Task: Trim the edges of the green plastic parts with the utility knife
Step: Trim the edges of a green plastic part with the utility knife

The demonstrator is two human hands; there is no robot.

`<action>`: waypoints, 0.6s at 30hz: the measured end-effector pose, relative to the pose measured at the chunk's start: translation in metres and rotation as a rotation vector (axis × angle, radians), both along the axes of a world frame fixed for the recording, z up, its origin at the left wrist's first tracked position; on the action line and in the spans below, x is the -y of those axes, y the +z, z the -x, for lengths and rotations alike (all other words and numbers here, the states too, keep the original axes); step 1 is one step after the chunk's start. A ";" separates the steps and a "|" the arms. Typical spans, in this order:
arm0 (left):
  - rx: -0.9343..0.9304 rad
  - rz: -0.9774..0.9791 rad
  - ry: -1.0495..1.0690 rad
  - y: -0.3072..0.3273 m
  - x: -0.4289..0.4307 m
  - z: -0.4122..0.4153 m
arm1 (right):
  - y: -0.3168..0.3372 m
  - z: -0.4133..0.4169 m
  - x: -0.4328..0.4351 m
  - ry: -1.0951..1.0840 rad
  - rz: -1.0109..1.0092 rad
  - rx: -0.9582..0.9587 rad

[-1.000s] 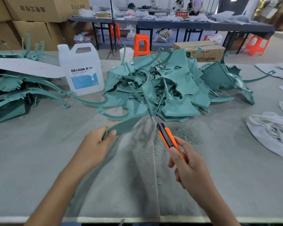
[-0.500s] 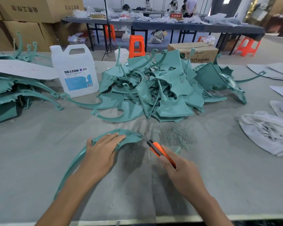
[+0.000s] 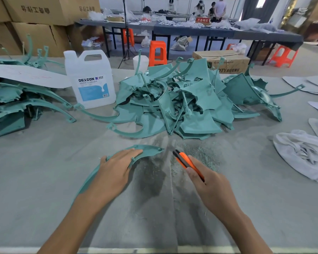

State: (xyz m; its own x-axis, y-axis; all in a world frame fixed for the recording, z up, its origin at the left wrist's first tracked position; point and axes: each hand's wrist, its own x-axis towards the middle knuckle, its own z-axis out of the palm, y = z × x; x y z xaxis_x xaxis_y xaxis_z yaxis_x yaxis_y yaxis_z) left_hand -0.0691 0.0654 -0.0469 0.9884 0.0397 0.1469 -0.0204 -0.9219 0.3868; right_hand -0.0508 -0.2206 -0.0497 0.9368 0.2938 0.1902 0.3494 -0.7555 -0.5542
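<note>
At the near middle of the counter [image 3: 44, 180], hold the curved green part [image 3: 151, 149] flat under the straight-fingered left hand [image 3: 116, 169]; with the right hand [image 3: 211, 187] gripping the utility knife [image 3: 185, 161], shave its edge lightly, blade angled away from the fingers [image 3: 128, 154].

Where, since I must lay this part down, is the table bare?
Bare table lies left of the left hand, nearer than the left stack, and between the right hand holding the knife and the cloth. Crowded: the pile, jug and shavings ahead.
</note>
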 end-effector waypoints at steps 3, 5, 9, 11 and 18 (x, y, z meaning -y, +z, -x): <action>0.001 -0.006 0.009 0.000 0.001 0.001 | 0.003 -0.001 0.003 0.051 -0.017 -0.031; 0.003 -0.015 0.001 -0.001 0.002 0.001 | 0.002 -0.002 0.003 0.054 0.035 -0.037; 0.009 -0.011 0.001 -0.001 0.002 0.001 | 0.002 -0.002 0.003 0.062 -0.004 -0.052; 0.006 -0.032 -0.002 -0.001 0.003 0.002 | 0.000 -0.004 0.003 0.044 0.046 -0.046; -0.048 -0.147 0.002 -0.001 0.009 -0.002 | 0.001 -0.003 0.005 0.005 0.041 0.005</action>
State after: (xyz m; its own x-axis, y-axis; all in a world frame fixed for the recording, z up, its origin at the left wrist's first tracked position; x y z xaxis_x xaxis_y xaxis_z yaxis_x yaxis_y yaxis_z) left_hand -0.0668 0.0568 -0.0484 0.9944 0.0235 0.1035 -0.0028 -0.9688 0.2478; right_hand -0.0476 -0.2259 -0.0486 0.9344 0.3059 0.1828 0.3559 -0.7758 -0.5210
